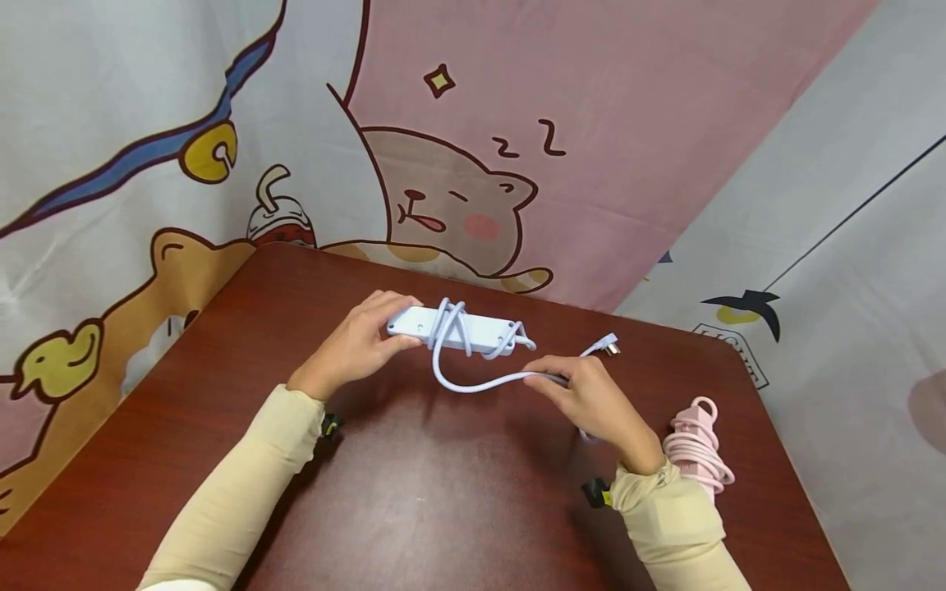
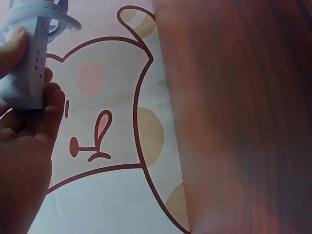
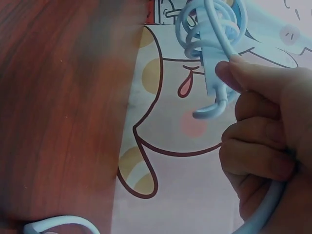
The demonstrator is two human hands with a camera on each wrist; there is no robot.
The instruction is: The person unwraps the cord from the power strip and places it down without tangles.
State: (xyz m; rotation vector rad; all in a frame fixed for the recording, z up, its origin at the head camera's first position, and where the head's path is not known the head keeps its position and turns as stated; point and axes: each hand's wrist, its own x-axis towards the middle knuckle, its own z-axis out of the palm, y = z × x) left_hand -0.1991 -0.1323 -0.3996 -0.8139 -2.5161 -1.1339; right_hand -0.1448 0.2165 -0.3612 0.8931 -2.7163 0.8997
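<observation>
A white power strip [image 1: 484, 331] is held up over the table, its own cord wound loosely around its body. My left hand [image 1: 367, 335] grips the strip's left end between thumb and fingers; the left wrist view shows socket slots on the side of the strip [image 2: 30, 73]. To the right, my right hand [image 1: 584, 394] holds the white cord [image 1: 473, 387], which sags in a curve from the strip. In the right wrist view the fingers are curled round the cord [image 3: 265, 207]. Beyond the right hand, the cord's plug [image 1: 608, 343] shows its metal prongs.
A pink power strip [image 1: 696, 447] wrapped in its pink cord lies on the brown table [image 1: 414, 509], near the right edge and beside my right forearm. Behind the table hangs a cartoon-printed cloth [image 1: 591, 164].
</observation>
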